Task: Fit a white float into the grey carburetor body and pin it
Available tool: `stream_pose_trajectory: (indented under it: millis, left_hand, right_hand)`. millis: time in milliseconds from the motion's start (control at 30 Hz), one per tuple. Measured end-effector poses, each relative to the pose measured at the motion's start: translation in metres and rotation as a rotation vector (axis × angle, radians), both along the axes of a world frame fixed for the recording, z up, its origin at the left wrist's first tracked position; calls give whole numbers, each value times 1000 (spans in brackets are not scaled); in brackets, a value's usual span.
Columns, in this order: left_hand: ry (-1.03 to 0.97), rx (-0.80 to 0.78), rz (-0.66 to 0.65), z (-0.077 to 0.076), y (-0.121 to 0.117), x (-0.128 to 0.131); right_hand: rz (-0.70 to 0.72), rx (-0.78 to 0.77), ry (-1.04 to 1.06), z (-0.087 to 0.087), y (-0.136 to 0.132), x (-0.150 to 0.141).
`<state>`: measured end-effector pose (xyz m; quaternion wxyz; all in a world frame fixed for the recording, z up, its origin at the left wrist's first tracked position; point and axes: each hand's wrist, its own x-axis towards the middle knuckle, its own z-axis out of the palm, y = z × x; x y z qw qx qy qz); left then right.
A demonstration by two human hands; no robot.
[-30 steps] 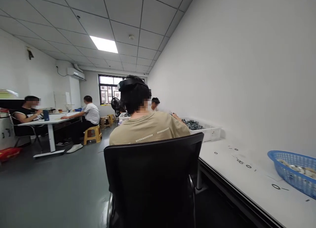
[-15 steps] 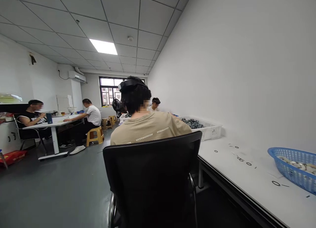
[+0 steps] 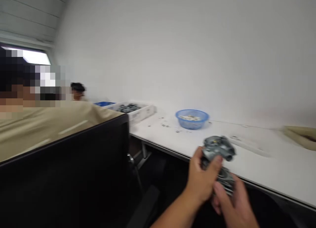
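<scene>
A grey cast-metal part (image 3: 217, 150) is held in front of the white table's edge (image 3: 259, 178), low in the picture. My left hand (image 3: 201, 182) is wrapped round its left side, thumb up against the casting. My right hand (image 3: 233, 205) sits just below, its fingers curled against the part's lower end (image 3: 225, 181). The whole picture is smeared by motion, so the part's details do not show.
A blue plastic basket (image 3: 192, 118) with pale pieces stands on the table by the wall, with small black rings (image 3: 165, 125) scattered left of it. Farther left is a white crate (image 3: 140, 111) of dark parts. A person in a beige shirt (image 3: 44, 122) sits in a black chair (image 3: 74, 175) close on my left. A beige object (image 3: 300, 136) lies at far right.
The view has swung sharply right and down, from the room to the table. Both my hands and the grey metal part, unseen before, are now in the picture.
</scene>
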<state>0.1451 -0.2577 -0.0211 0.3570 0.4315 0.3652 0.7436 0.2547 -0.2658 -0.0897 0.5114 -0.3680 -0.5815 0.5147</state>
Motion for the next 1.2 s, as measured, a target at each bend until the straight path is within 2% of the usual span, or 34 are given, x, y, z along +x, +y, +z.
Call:
stream_pose_trajectory:
  millis: [67, 233, 500, 633, 733, 867, 1000, 1100, 1200]
  left_hand:
    - [7, 21, -42, 0, 1, -9]
    - [22, 11, -76, -7, 1, -21]
    - [-28, -60, -95, -24, 11, -29]
    - [-15, -92, -97, -32, 32, -39]
    - [71, -116, -65, -37, 66, -53]
    - [263, -178, 21, -40, 125, -76]
    - [454, -214, 112, -43, 176, -92]
    - [595, -203, 148, -45, 203, -99]
    - [712, -176, 193, -50, 219, -106]
  right_hand:
    - [49, 9, -25, 10, -4, 6]
    - [133, -8, -2, 28, -6, -2]
    - [236, -129, 119, 29, -4, -2]
    - [287, -184, 196, 30, 2, -1]
    - [243, -128, 146, 30, 14, 6]
    - [82, 38, -150, 30, 51, 23]
    - [-70, 171, -377, 37, 112, 45]
    - [-191, 247, -522, 43, 165, 56]
    - [-250, 279, -629, 43, 211, 57]
